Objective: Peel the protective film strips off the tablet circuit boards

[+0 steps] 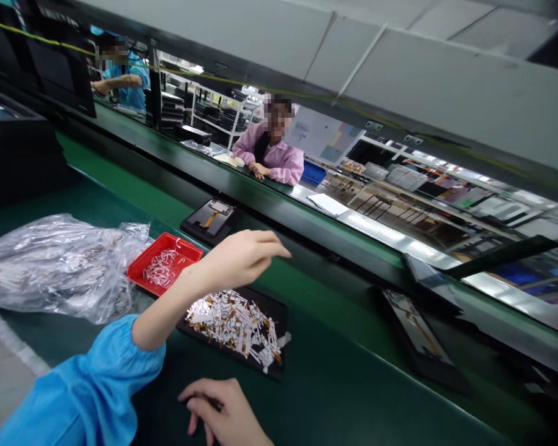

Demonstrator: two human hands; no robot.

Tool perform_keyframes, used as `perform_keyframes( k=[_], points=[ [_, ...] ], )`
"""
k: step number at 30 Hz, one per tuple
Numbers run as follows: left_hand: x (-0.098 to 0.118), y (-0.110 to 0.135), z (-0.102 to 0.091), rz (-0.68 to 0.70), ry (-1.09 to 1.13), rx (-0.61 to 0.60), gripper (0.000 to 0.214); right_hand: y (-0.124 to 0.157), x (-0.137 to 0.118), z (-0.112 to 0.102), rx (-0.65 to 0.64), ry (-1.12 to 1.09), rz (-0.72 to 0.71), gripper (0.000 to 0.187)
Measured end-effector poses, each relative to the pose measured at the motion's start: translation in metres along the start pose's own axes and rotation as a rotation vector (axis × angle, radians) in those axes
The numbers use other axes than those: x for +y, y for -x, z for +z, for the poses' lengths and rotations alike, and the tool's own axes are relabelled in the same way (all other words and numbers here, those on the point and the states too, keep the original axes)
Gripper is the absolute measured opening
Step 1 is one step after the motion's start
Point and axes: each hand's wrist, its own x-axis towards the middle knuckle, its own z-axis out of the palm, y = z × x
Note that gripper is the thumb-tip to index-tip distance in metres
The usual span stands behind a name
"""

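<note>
My left hand [240, 257], on a blue-sleeved arm, hovers above a black tray [279, 310] heaped with several small white and orange flex strips [235, 322]. Its fingers are drawn together into a point toward the right, and I cannot see what, if anything, they pinch. My right hand [223, 410] rests knuckles-up on the green belt [335, 384] at the bottom edge, just in front of the tray. Its fingers are curled, with a thin dark sliver showing between them.
A red tray [139, 266] with white strips sits left of the black tray, beside a crumpled clear plastic bag [56, 263]. Black display panels [212, 218] [418, 334] lie on the belt. Across the line sit a person in pink [272, 155] and a person in blue [125, 71].
</note>
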Motion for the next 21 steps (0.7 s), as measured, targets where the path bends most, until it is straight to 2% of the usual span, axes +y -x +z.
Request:
perform_keyframes(
  k=[3, 5, 7, 9, 11, 12, 14, 18, 21],
  points=[
    [-0.03, -0.014, 0.0, -0.083, -0.107, -0.016, 0.032, -0.005, 0.005, 0.0, 0.034, -0.036, -0.042, 0.044],
    [-0.029, -0.009, -0.012, -0.088, -0.142, 0.023, 0.03, -0.008, 0.004, 0.0, 0.041, -0.033, -0.093, 0.031],
    [-0.017, -0.002, -0.029, -0.055, -0.142, 0.164, 0.027, -0.009, 0.002, -0.002, 0.042, -0.039, -0.126, 0.023],
    [-0.008, 0.001, -0.045, -0.021, -0.129, 0.381, 0.024, -0.007, 0.0, -0.003, 0.051, -0.036, -0.128, 0.023],
    [-0.013, -0.004, -0.055, -0.078, -0.149, 0.568, 0.023, -0.005, -0.001, -0.004, 0.062, -0.017, -0.14, 0.023],
    [-0.022, -0.01, -0.057, -0.155, -0.175, 0.605, 0.023, -0.004, -0.001, -0.004, 0.063, -0.004, -0.148, 0.023],
    [-0.053, -0.024, -0.056, -0.365, -0.221, 0.575, 0.023, -0.004, 0.0, -0.004, 0.061, 0.01, -0.162, 0.021],
    [-0.129, -0.047, -0.037, -0.762, -0.215, 0.307, 0.012, -0.005, -0.001, -0.001, 0.078, 0.012, -0.176, 0.021],
    [-0.165, -0.041, -0.013, -1.032, -0.179, 0.14, 0.031, -0.007, 0.0, -0.002, 0.089, 0.066, -0.184, 0.021]
  ],
)
